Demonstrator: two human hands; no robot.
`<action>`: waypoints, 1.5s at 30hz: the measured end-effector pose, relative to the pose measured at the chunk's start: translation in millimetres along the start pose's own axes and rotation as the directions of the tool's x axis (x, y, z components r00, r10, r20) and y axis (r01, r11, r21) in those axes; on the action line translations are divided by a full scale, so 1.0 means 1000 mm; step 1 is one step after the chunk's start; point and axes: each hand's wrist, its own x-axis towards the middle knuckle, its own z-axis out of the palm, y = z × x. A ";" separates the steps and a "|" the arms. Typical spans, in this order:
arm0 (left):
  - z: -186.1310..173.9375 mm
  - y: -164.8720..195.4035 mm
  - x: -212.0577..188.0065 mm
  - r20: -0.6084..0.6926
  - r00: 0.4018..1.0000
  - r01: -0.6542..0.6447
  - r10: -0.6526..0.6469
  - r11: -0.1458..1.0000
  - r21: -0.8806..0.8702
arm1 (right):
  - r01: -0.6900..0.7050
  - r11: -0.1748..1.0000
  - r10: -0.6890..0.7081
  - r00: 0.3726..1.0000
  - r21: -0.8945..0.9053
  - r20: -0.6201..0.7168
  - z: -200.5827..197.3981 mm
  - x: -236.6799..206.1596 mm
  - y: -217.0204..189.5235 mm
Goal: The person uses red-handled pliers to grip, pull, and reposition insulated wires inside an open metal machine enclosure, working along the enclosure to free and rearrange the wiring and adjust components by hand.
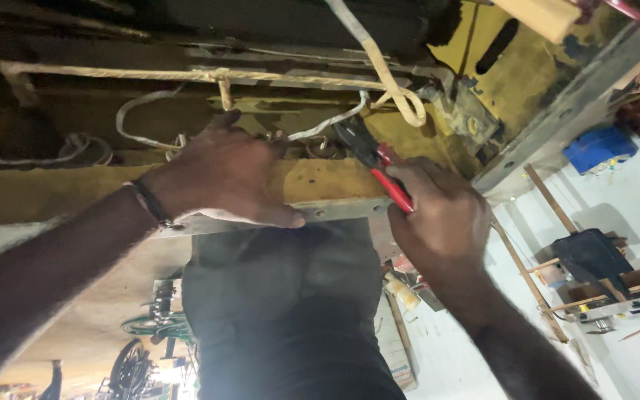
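The right hand is closed around the red handles of a pair of pliers. The dark nose of the pliers points up and to the left, and it meets a white wire just above the yellow metal frame — if the nose really bites the wire or only touches it, I cannot tell.

The left hand lies flat on the same frame, near its lower edge. Its fingers are spread and reach over the top of the frame toward the wires, the thumb stretches along the grey strip below, and it holds nothing. A dark band is on its wrist.

Above both hands a beige cord runs along the upper part of the frame and ends in a loop — this loop hangs just right of the pliers' nose. A second white wire curls behind the left hand.
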 end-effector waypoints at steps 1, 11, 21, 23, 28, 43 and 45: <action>0.000 0.001 0.000 -0.016 1.000 -0.012 0.012 1.000 0.003 | 0.017 1.000 -0.017 1.000 -0.008 -0.008 0.000 -0.001 0.001; 0.009 -0.004 0.001 0.036 0.999 -0.001 -0.001 0.999 0.051 | 0.006 0.996 -0.012 0.998 -0.094 -0.057 0.005 -0.006 -0.002; 0.006 -0.005 -0.002 -0.044 0.997 -0.059 0.060 0.998 0.016 | -0.035 0.999 0.037 0.982 -0.011 0.188 -0.027 0.019 -0.002; 0.007 -0.007 -0.002 0.072 0.997 0.009 -0.010 1.000 0.019 | -0.074 0.995 0.092 0.942 -0.068 0.322 -0.041 0.028 0.002; 0.015 -0.009 0.002 -0.206 0.968 -0.149 0.142 0.989 -0.021 | 0.049 0.971 0.055 0.907 -0.235 0.417 -0.054 0.047 -0.001; 0.009 -0.004 -0.002 -0.018 0.999 0.029 -0.031 0.993 -0.112 | 0.053 0.890 0.200 0.847 -0.452 0.492 -0.045 0.060 -0.053; 0.011 -0.005 -0.002 -0.006 1.000 0.025 -0.026 0.996 -0.082 | 0.066 0.888 0.137 0.907 -0.455 0.398 -0.042 0.047 -0.062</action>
